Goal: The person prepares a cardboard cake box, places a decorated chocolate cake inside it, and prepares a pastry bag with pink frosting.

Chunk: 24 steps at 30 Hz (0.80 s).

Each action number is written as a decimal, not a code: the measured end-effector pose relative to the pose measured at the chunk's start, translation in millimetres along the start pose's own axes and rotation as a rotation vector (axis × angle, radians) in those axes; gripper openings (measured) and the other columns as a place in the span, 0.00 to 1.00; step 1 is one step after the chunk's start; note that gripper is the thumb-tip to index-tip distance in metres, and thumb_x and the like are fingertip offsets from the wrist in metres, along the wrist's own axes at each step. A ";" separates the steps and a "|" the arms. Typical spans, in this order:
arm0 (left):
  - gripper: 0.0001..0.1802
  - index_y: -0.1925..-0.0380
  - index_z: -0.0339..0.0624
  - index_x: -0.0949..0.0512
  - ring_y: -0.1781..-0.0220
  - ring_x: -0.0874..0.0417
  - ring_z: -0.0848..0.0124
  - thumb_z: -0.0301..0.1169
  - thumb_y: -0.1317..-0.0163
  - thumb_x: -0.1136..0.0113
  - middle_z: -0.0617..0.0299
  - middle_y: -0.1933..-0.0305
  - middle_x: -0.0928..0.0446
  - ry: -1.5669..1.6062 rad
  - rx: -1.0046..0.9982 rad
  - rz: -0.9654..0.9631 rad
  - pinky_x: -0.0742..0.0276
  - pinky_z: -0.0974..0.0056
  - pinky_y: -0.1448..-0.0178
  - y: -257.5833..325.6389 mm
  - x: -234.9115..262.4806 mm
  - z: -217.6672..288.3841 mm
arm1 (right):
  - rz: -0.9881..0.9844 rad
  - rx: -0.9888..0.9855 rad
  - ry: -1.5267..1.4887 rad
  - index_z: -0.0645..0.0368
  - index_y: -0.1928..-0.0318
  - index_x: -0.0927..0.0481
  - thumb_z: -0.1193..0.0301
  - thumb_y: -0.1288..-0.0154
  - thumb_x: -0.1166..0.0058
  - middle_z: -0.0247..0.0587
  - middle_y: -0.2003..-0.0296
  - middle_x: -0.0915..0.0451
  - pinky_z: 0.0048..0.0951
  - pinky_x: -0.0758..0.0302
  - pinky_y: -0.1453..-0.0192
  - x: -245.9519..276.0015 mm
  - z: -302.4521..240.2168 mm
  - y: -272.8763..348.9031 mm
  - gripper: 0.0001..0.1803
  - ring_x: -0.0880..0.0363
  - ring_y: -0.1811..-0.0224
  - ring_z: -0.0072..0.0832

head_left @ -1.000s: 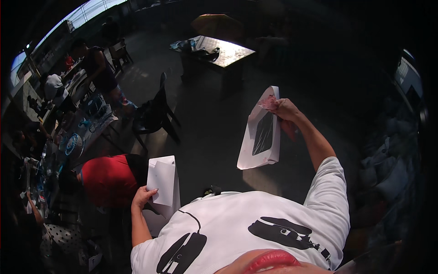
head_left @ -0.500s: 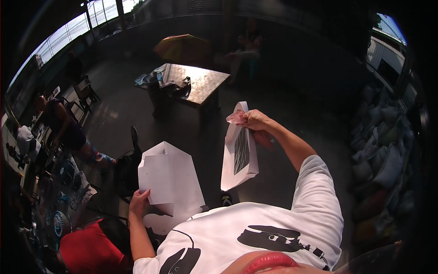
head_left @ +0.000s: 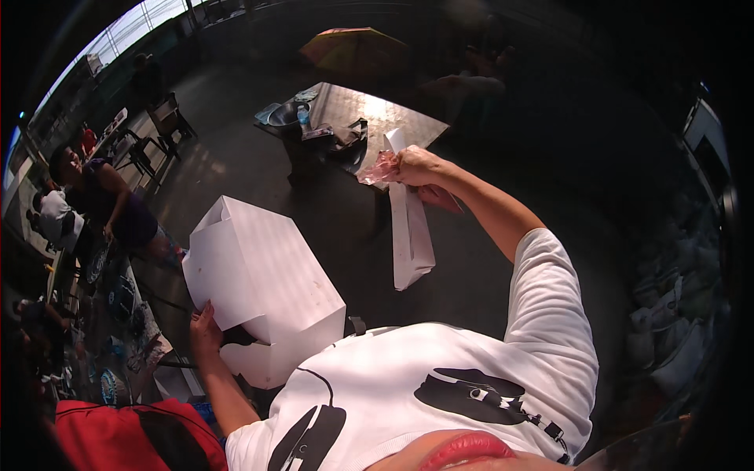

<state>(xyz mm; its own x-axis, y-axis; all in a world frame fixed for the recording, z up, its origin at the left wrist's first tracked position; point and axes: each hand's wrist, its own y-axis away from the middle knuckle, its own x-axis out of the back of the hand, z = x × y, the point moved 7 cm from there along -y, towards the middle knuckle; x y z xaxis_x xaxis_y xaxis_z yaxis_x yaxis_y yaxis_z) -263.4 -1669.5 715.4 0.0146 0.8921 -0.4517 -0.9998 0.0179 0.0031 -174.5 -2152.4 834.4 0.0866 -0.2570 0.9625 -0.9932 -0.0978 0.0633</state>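
At the left, a large white cardboard box (head_left: pixel 263 267) with folded sides hangs tilted, gripped at its lower left edge by the closed fingers of my left hand (head_left: pixel 206 330). Out in front, my outstretched right hand (head_left: pixel 420 169) is closed round the upper part of a narrow white cardboard piece (head_left: pixel 411 247), which hangs down nearly edge-on. Crumpled clear pinkish plastic (head_left: pixel 378 168) sticks out of the same hand on its left side. More pinkish material (head_left: pixel 441 198) shows below that wrist. The box and the narrow piece are apart.
A low table (head_left: pixel 393 114) ahead bears a bottle (head_left: pixel 303 116), a dark bag and other items. Behind it is an open umbrella (head_left: pixel 355 49). A person in dark clothes (head_left: pixel 129 204) is at the left. A red item (head_left: pixel 118 436) lies near left; pale sacks (head_left: pixel 679 337) pile at right.
The box has swung left and up, showing more of its broad side. The narrow piece has turned edge-on, hiding its window. The view has shifted toward the right.
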 end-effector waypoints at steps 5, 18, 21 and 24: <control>0.21 0.56 0.37 0.31 0.56 0.28 0.67 0.31 0.52 0.41 0.61 0.59 0.28 0.157 -0.037 0.100 0.35 0.61 0.51 -67.9 28.6 19.9 | 0.015 0.093 0.045 0.62 0.72 0.23 0.53 0.52 0.46 0.48 0.77 0.25 0.32 0.30 0.66 10.1 -5.7 -98.5 0.22 0.24 0.73 0.35; 0.27 0.50 0.39 0.38 0.49 0.34 0.65 0.35 0.49 0.43 0.60 0.52 0.33 0.278 -0.200 0.249 0.40 0.60 0.46 -251.8 98.0 82.7 | -0.032 0.311 0.157 0.54 0.60 0.25 0.51 0.50 0.50 0.44 0.71 0.24 0.29 0.29 0.61 37.3 -133.6 -362.7 0.23 0.24 0.67 0.33; 0.27 0.49 0.39 0.38 0.48 0.34 0.64 0.35 0.49 0.44 0.59 0.52 0.33 0.325 -0.232 0.327 0.40 0.59 0.45 -276.7 109.1 85.7 | 0.002 0.434 0.298 0.47 0.58 0.25 0.51 0.48 0.54 0.44 0.70 0.24 0.30 0.30 0.60 27.0 -173.6 -425.1 0.20 0.25 0.67 0.33; 0.26 0.49 0.40 0.38 0.48 0.34 0.63 0.35 0.48 0.45 0.59 0.52 0.33 0.354 -0.274 0.336 0.41 0.57 0.44 -305.2 118.6 86.7 | -0.022 0.574 0.251 0.38 0.57 0.26 0.52 0.44 0.57 0.43 0.70 0.24 0.30 0.30 0.61 11.1 -211.8 -473.3 0.16 0.25 0.67 0.34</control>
<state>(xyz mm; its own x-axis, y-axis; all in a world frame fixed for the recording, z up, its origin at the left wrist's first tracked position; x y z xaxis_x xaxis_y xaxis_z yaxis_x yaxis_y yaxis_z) 44.4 -1530.0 738.3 -0.2625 0.6215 -0.7381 -0.9160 -0.4009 -0.0118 280.1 -1905.4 871.1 0.0167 -0.0219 0.9996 -0.7852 -0.6192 -0.0004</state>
